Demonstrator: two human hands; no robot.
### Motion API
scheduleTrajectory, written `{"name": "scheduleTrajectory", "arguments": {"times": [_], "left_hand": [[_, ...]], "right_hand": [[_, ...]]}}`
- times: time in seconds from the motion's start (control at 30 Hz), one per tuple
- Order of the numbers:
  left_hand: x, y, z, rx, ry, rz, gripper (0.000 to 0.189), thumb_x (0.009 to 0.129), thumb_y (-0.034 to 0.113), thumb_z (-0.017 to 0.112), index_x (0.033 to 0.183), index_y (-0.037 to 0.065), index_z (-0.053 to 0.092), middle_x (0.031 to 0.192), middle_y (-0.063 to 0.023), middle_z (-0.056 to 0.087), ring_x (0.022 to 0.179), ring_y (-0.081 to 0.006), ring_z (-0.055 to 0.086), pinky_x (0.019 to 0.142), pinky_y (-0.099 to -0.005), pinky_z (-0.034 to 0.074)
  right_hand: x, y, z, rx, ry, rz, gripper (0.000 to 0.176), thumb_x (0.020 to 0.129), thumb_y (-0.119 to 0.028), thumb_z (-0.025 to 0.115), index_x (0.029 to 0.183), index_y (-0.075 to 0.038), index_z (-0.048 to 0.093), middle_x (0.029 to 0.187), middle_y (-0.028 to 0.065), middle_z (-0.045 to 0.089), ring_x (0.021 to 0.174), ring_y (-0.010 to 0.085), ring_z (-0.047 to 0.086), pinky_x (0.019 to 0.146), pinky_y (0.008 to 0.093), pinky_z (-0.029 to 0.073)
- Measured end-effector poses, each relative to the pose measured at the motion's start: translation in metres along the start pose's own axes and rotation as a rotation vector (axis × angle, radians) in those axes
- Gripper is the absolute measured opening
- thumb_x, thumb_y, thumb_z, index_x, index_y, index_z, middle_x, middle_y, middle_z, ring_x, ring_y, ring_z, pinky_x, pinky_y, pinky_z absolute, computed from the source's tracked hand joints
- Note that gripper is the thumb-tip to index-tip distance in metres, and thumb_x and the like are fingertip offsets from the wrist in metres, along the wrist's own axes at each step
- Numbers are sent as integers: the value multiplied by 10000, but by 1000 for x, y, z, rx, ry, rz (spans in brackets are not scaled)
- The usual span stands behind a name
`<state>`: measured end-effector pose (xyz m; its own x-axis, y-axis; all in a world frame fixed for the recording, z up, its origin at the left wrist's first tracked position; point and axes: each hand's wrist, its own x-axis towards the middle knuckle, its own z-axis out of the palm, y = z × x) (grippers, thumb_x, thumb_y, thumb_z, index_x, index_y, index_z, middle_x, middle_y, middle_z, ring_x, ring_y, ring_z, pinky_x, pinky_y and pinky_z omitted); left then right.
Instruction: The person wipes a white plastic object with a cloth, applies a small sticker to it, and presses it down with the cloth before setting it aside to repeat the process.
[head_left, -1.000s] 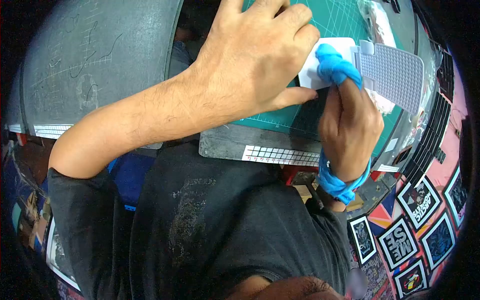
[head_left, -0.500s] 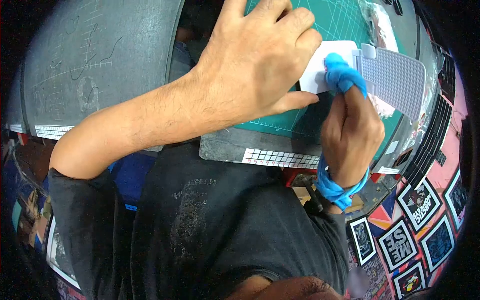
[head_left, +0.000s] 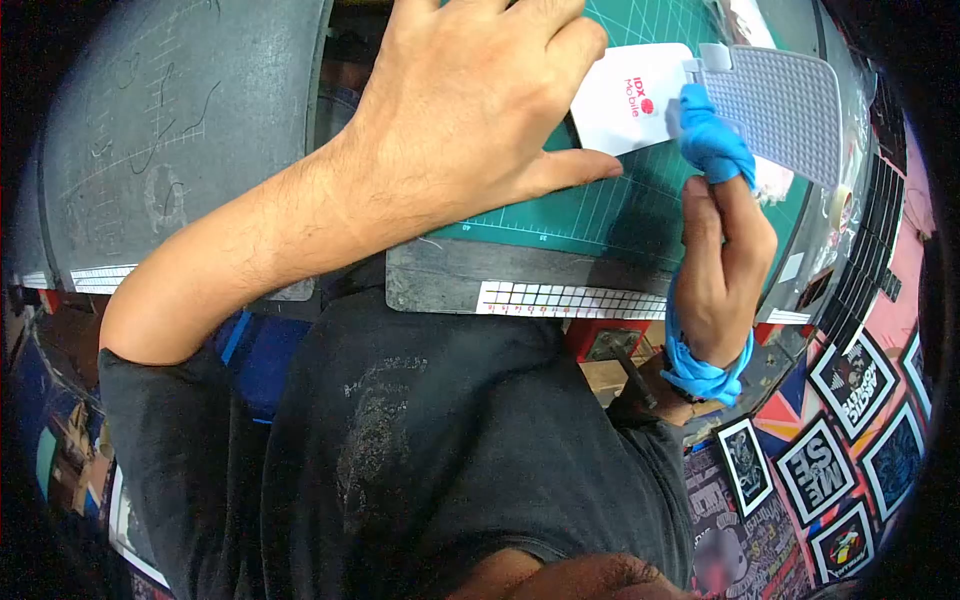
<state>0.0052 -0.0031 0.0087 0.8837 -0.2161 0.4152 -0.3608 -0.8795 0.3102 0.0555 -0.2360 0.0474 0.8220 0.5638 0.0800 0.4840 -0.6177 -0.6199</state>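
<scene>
A person's left hand [head_left: 470, 110], fingers flat, pinned a white card [head_left: 625, 95] at twelve o'clock on the green cutting mat [head_left: 610, 215]. The right hand [head_left: 725, 270], fingers closed around a blue cloth [head_left: 712, 135], pressed it to the card's three o'clock edge. This looked like wiping, and another pass would call for a firm hold.

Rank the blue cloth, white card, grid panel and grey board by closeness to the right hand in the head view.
1. blue cloth, gripped in the right hand itself.
2. white card and grid panel, both just beyond the cloth's tip, card to its left and panel to its right; too close to call.
3. grey board, far left side.
</scene>
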Motion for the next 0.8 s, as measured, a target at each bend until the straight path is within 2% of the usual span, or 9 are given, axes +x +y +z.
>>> {"name": "scheduleTrajectory", "arguments": {"times": [0.03, 0.1, 0.17, 0.23, 0.3, 0.37, 0.53, 0.8], "left_hand": [[-2, -3, 10, -6, 44, -8, 576, 766, 436, 857, 1026, -40, 663, 978, -174, 585, 996, -312, 537, 985, -560, 392], [-4, -4, 12, -14, 90, -20, 575, 762, 430, 862, 1025, -41, 665, 976, -175, 585, 994, -311, 538, 982, -560, 394], [-3, -2, 4, -102, 122, -27, 574, 756, 429, 867, 1021, -40, 667, 973, -173, 586, 990, -310, 540, 976, -559, 399], [-3, -3, 4, -154, 159, -27, 569, 750, 427, 871, 1013, -35, 668, 971, -168, 588, 984, -307, 542, 975, -559, 402], [-4, -4, 11, -183, 181, -26, 565, 745, 426, 874, 1006, -31, 668, 971, -165, 589, 980, -305, 542, 976, -559, 404], [-6, -6, 18, -38, 130, -16, 556, 742, 431, 872, 991, -22, 667, 969, -157, 587, 984, -302, 542, 983, -558, 403], [-4, -8, 20, -18, 112, -35, 546, 746, 446, 860, 968, -11, 662, 968, -146, 579, 987, -300, 541, 996, -554, 400], [-3, -8, 22, 72, 173, 27, 538, 725, 420, 873, 969, -9, 658, 969, -143, 569, 983, -303, 536, 999, -555, 400]], "right_hand": [[2, 1, 1, -18, -10, -43, 270, 956, -22, 582, 1200, 21, 689, 902, 197, 704, 703, 252, 660, 660, 344, 488], [3, 0, 6, -164, -39, -175, 234, 953, -67, 616, 1161, -21, 714, 888, 193, 709, 704, 335, 670, 649, 378, 508], [9, -4, 20, -147, 34, -251, 185, 947, -108, 648, 1105, -55, 730, 900, 177, 723, 727, 377, 670, 642, 412, 517], [14, -17, 17, -285, -42, -109, 158, 947, -123, 660, 1075, -64, 731, 899, 156, 727, 734, 364, 683, 634, 412, 519], [13, -15, 17, -329, -31, -138, 134, 939, -129, 683, 1050, -74, 734, 881, 142, 726, 721, 350, 684, 618, 412, 513], [9, -8, 14, -285, -4, -217, 134, 934, -134, 700, 1051, -83, 739, 850, 137, 715, 693, 344, 674, 602, 410, 505], [15, -15, 13, -380, -70, -146, 127, 933, -139, 710, 1046, -89, 740, 801, 131, 690, 645, 335, 648, 571, 414, 486], [11, -9, 15, -337, -30, -214, 120, 946, -159, 706, 1043, -94, 733, 789, 128, 681, 659, 332, 657, 575, 416, 493]]}}
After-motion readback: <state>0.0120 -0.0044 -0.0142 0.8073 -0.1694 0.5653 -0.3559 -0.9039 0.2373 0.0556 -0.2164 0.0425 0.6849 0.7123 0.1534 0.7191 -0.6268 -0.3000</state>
